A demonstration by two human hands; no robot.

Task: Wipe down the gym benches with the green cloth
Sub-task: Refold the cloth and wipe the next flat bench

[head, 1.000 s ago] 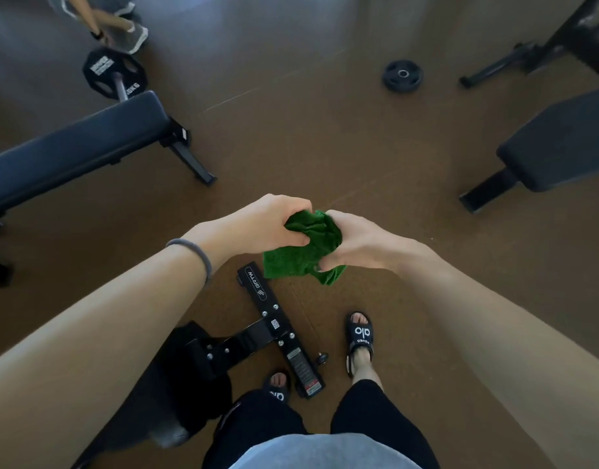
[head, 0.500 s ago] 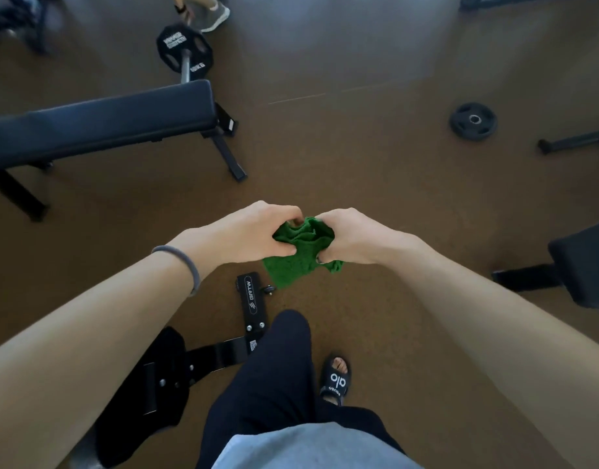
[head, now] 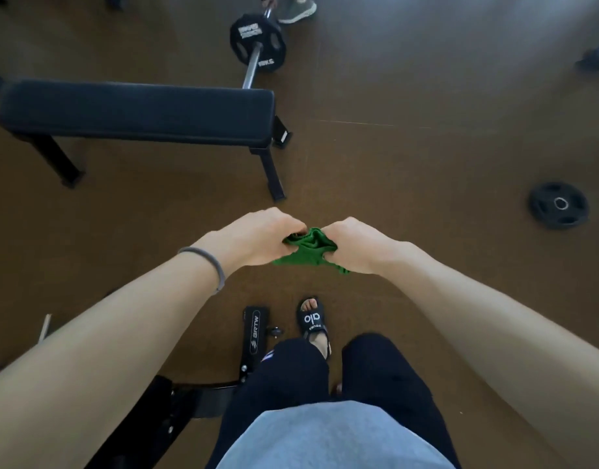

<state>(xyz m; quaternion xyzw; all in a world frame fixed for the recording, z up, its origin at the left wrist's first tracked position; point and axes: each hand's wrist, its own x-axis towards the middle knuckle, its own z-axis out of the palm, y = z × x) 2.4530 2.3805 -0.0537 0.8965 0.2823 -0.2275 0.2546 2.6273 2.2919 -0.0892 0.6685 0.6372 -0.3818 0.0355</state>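
A crumpled green cloth (head: 308, 250) hangs in mid-air between my two hands, above the brown floor. My left hand (head: 257, 236) grips its left side and my right hand (head: 354, 243) grips its right side, knuckles up. A flat black gym bench (head: 135, 111) stands ahead and to the left, its padded top bare, well beyond my hands. The foot of another bench (head: 254, 336) with a BRTW label lies on the floor under my left forearm, beside my sandalled foot (head: 311, 321).
A barbell with a black plate (head: 257, 42) lies behind the flat bench, next to another person's shoe (head: 296, 10). A loose black weight plate (head: 558, 204) rests on the floor at the right. Dark equipment (head: 595, 55) shows at the top right edge.
The view has swung left and forward: the flat bench now sits closer and more central, the loose plate has shifted right. Both hands keep the cloth bunched between them.
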